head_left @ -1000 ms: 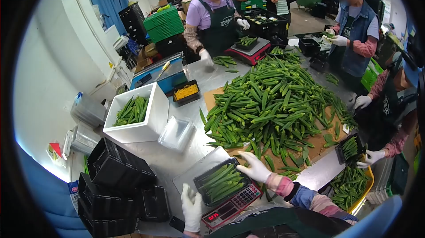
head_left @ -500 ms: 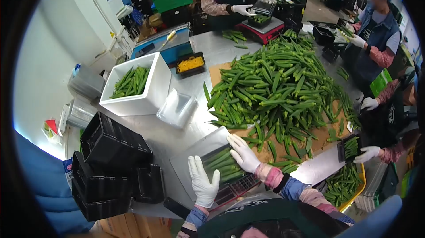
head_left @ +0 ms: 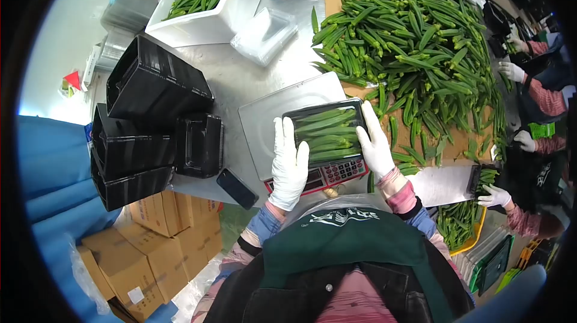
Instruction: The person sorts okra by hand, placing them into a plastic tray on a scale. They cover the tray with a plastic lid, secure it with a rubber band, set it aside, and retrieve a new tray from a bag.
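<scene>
A black plastic tray of okra [head_left: 327, 134], with the pods lying side by side under a clear shiny cover, is in front of me over a digital scale [head_left: 258, 137]. My left hand [head_left: 290, 170], in a white glove, presses along the tray's left edge with the thumb toward its near corner. On the opposite side my right hand [head_left: 377, 146], gloved too, grips the right edge, its fingers along the side. The scale's keypad [head_left: 344, 171] shows just below the tray.
A large okra heap [head_left: 415, 52] covers cardboard at the right. Stacked black trays [head_left: 153, 82] stand left, near a phone [head_left: 237, 188]. Clear lids [head_left: 264, 34] and a white foam box [head_left: 207, 19] with okra lie beyond. Co-workers' gloved hands [head_left: 496, 196] are at the far right.
My view has tilted down. My left hand, raised with fingers spread before, is now against the tray's left edge; my right hand has moved from its top to its right side.
</scene>
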Available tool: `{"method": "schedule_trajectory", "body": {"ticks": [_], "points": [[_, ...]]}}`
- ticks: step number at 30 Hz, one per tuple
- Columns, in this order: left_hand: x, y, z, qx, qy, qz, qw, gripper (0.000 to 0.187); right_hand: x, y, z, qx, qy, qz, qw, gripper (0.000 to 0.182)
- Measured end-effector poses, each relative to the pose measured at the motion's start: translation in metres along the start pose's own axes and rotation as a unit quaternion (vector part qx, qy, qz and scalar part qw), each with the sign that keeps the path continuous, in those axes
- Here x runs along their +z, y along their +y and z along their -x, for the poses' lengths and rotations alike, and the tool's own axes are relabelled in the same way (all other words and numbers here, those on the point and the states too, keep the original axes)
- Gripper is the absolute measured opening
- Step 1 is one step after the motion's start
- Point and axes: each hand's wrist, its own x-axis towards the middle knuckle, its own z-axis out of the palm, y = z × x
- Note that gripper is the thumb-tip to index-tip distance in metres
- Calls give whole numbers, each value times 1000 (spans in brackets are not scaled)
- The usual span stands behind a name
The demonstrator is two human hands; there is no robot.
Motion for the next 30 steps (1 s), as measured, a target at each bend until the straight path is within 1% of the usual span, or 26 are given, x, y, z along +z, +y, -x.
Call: {"method": "schedule_trajectory", "body": {"ticks": [3,6,8,10,13,14,17,23,24,27,28,29,30], "points": [[4,-2,0,-2,-2,-28,1000,62,-1,-1,7,3,26,-16,1000,53],[4,4,-4,12,0,-81,997,63,-3,-3,7,40,45,-66,996,51],[3,8,-9,37,7,-116,993,63,-5,1,4,68,36,-100,992,50],[3,6,-10,32,6,-103,994,62,-4,1,4,84,31,-156,984,50],[2,8,-11,14,-3,-68,998,63,-2,0,8,58,25,-71,995,52],[1,8,-10,6,-8,-55,998,63,-1,-4,10,66,21,-64,996,53],[1,1,-7,17,-6,-47,999,65,4,3,16,47,31,-56,997,53],[6,-11,-3,41,-6,-81,996,65,10,17,18,39,32,-103,993,51],[1,-3,-8,11,-14,-15,1000,64,4,14,13,39,27,-101,994,52],[-5,-19,7,30,21,-2,999,62,-4,15,26,68,25,-80,994,53],[-5,-14,15,-47,45,172,983,63,-6,8,33,100,43,-130,986,52],[-9,-17,24,-118,60,175,976,62,-8,19,41,113,65,-135,982,48],[-16,-21,29,-163,53,234,957,58,-14,18,48,149,62,-138,977,47]]}}
